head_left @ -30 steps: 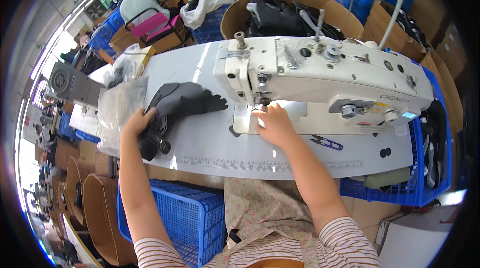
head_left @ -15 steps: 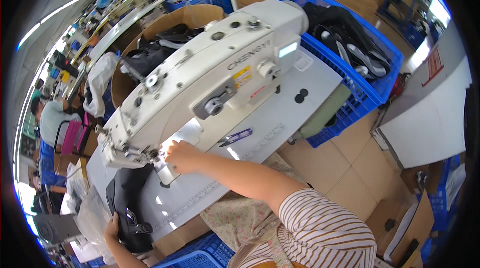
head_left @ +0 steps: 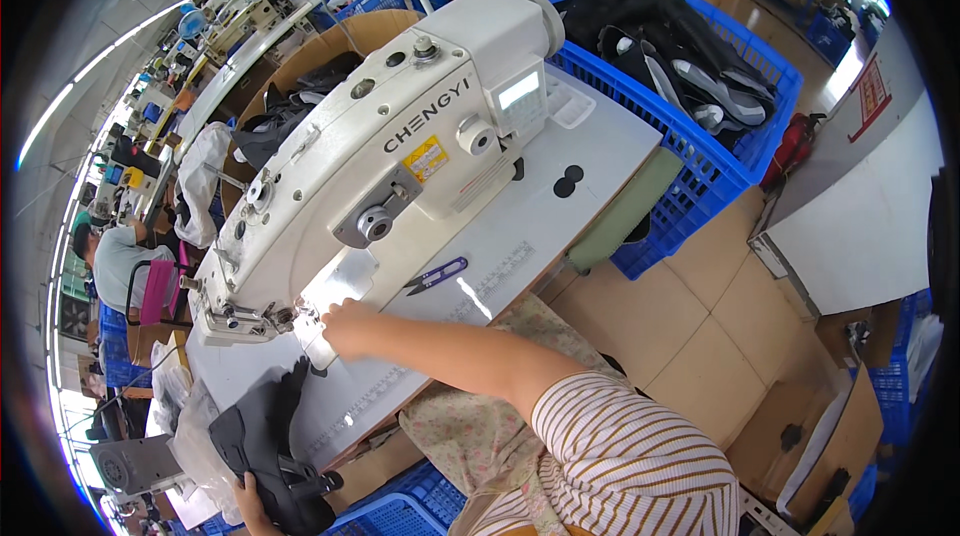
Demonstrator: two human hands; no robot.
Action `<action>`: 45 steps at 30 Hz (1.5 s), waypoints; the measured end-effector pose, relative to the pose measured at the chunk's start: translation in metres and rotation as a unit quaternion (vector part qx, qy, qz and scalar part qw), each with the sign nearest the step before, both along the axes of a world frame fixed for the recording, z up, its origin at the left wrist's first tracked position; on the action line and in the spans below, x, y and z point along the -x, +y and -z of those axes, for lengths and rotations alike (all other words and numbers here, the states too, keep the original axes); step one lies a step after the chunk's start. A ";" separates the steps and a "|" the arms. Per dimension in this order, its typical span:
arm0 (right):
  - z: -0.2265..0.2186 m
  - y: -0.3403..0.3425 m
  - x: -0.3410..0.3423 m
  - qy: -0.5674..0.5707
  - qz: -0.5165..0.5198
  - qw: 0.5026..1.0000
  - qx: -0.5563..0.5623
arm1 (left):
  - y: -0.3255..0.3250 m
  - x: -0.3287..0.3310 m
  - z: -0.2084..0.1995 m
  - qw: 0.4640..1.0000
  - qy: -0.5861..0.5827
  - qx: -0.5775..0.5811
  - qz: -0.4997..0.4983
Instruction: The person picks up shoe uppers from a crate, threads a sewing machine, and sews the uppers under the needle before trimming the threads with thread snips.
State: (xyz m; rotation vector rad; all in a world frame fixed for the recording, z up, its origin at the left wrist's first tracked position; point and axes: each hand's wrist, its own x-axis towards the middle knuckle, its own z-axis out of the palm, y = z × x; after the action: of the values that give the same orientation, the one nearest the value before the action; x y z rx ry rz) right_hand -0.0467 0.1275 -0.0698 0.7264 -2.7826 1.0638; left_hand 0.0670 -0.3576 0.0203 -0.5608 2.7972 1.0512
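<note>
Clear plastic (head_left: 203,451) sits bunched at far L, just beside the black piece (head_left: 262,428). Your L hand (head_left: 254,504) is at that piece's outer edge, prob. to steady it on the table (head_left: 600,146); fingers partly hidden, can't tell if they're clamped. Your R hand (head_left: 348,328) is in close by the needle end of the machine (head_left: 385,176), fingers bent, tips hidden, so can't tell if they're together or pinching smth. Snips (head_left: 437,276) lie R of it, prob. for quick reach. Then black discs (head_left: 568,181), then the blue crate (head_left: 715,198) w/ dark pcs.
</note>
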 end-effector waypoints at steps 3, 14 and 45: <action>-0.015 0.015 -0.031 -0.052 -0.040 0.996 -0.066 | 0.025 -0.004 -0.003 0.999 0.023 -0.041 0.013; 0.014 0.142 -0.097 0.103 0.180 0.976 -0.070 | 0.133 -0.070 0.028 0.981 0.057 -0.181 0.049; -0.068 0.008 -0.098 0.205 -0.060 0.961 -0.175 | 0.237 -0.060 0.046 0.990 0.031 -0.129 -0.038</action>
State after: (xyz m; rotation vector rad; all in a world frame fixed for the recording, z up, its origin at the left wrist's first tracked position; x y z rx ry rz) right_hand 0.0511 0.1354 -0.0020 1.0279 -2.6009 0.3670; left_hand 0.1268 -0.1210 -0.0262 -0.6171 2.6473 1.4405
